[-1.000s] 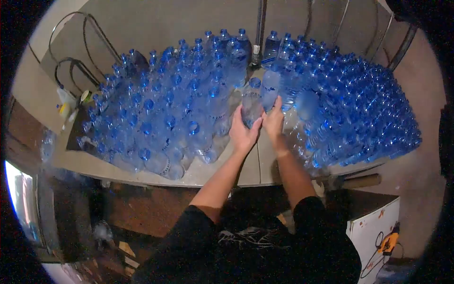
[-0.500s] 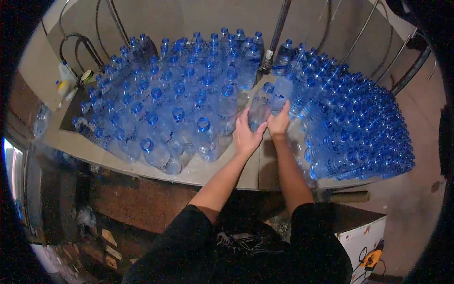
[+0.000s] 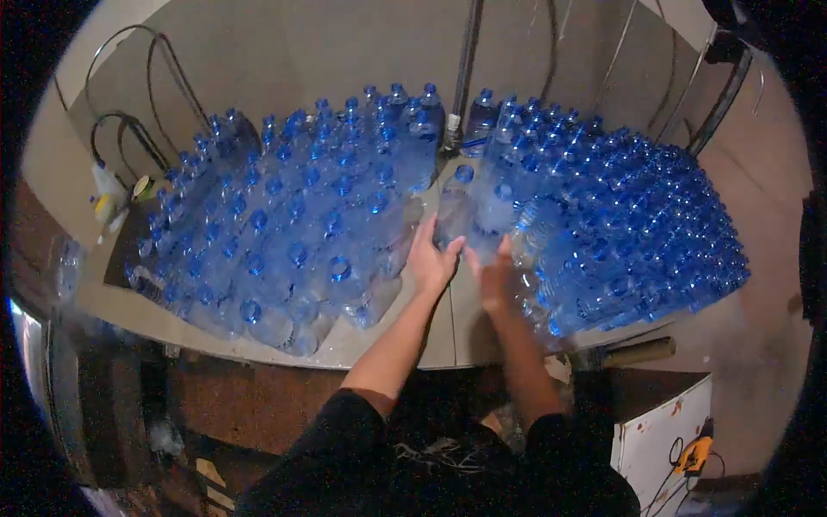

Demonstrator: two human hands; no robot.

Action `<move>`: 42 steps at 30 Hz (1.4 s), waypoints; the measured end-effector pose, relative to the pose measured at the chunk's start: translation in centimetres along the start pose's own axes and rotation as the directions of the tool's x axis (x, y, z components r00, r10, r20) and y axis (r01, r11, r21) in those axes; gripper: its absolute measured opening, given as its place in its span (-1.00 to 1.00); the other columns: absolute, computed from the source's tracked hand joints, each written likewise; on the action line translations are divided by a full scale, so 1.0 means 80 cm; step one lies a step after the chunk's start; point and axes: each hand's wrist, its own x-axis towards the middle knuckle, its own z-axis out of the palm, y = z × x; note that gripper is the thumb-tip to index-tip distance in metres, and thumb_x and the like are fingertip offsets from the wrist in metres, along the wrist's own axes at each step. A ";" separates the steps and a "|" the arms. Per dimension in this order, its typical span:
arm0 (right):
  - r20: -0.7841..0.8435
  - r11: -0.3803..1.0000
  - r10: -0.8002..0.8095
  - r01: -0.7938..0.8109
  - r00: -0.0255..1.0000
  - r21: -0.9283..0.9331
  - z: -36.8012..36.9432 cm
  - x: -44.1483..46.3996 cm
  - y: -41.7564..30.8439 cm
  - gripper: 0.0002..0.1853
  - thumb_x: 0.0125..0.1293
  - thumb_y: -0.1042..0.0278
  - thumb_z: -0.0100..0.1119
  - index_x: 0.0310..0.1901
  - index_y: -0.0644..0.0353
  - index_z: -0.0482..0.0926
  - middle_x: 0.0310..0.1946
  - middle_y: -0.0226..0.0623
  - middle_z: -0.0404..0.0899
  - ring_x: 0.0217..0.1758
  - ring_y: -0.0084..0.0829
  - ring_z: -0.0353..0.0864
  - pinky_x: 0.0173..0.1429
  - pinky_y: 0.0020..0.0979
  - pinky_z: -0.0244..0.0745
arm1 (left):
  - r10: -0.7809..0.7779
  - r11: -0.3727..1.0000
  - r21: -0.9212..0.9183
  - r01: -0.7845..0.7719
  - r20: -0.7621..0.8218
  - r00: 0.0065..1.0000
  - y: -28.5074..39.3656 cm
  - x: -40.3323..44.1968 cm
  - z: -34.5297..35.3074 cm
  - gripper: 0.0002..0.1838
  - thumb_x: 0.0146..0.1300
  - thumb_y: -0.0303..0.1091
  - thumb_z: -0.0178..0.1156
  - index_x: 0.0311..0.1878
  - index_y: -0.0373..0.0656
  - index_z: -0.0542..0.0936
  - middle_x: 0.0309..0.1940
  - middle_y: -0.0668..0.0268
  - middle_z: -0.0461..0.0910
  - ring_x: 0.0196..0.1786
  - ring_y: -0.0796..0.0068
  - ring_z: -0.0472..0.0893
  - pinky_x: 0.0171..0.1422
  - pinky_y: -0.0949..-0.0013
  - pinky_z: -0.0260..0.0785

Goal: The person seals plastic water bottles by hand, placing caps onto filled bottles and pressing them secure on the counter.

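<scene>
Two clear bottles with blue necks stand upright side by side in the gap at the table's middle. My left hand [image 3: 433,258] is curved round the lower left side of the left bottle [image 3: 456,207]. Just in front of the right bottle [image 3: 494,211] is my right hand [image 3: 491,271], blurred, with thumb and index finger apart and nothing seen between them. Many similar bottles [image 3: 297,258] crowd the table to the left. Another dense group of bottles [image 3: 637,233] fills the right side.
The table's pale front edge [image 3: 405,365] runs below my hands. A dark upright pole [image 3: 465,73] and curved cables rise behind the bottles. At lower right is a white cabinet [image 3: 663,431] with an orange tool [image 3: 694,456]. A cardboard tube [image 3: 642,351] lies under the edge.
My right hand has come away from the right bottle and opened. My left hand stays at the left bottle. The camera view has shifted, moving the bottles lower in the picture.
</scene>
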 end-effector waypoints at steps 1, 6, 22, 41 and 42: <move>0.024 0.999 0.017 -0.016 1.000 -0.033 -0.013 -0.010 0.000 0.01 0.04 0.07 0.48 0.42 0.33 0.10 0.08 0.20 0.53 0.11 0.13 0.59 0.14 -0.05 0.50 | -0.018 1.000 0.017 0.017 0.056 0.998 0.006 0.009 0.005 -0.18 -0.06 -0.05 0.53 0.29 -0.17 0.50 0.17 0.00 0.56 0.21 -0.01 0.53 0.31 0.11 0.36; 0.101 0.983 0.016 -0.034 0.995 0.180 -0.063 -0.022 -0.013 -0.11 0.06 0.20 0.53 0.35 0.34 0.23 0.07 0.11 0.56 0.16 -0.02 0.58 0.19 -0.13 0.49 | -0.100 0.995 0.042 0.093 0.237 0.966 0.010 0.045 0.040 -0.18 -0.09 -0.01 0.54 0.26 -0.15 0.54 0.15 0.03 0.58 0.18 -0.01 0.57 0.29 0.10 0.38; 0.190 0.956 -0.205 0.239 0.960 -0.173 -0.181 0.121 -0.148 -0.46 0.11 0.03 0.42 -0.05 0.32 0.58 -0.35 -0.04 0.66 -0.29 -0.02 0.67 -0.16 -0.14 0.57 | -0.101 0.995 0.003 0.102 0.072 0.992 0.007 -0.016 0.016 -0.15 -0.03 -0.25 0.50 0.37 -0.21 0.38 0.22 -0.03 0.51 0.27 0.02 0.49 0.34 0.14 0.34; 0.336 0.843 -0.524 0.532 0.783 0.074 -0.209 0.280 -0.546 -0.65 0.35 0.07 0.23 -0.03 0.17 0.64 -0.47 -0.58 0.50 -0.43 -0.68 0.47 -0.35 -0.64 0.30 | -0.267 0.963 0.027 0.268 0.211 0.940 -0.080 -0.155 -0.563 -0.74 0.14 -0.27 0.39 -0.10 -0.09 0.73 -0.32 0.27 0.74 -0.37 0.37 0.65 -0.21 0.32 0.50; 0.379 0.842 -0.531 0.522 0.758 0.136 -0.179 0.276 -0.580 -0.66 0.35 0.06 0.22 -0.05 0.15 0.64 -0.49 -0.60 0.47 -0.45 -0.70 0.44 -0.38 -0.64 0.27 | -0.299 0.954 0.019 0.299 0.133 0.945 -0.088 -0.152 -0.584 -0.73 0.12 -0.28 0.40 -0.10 -0.11 0.72 -0.36 0.25 0.72 -0.42 0.37 0.61 -0.22 0.33 0.49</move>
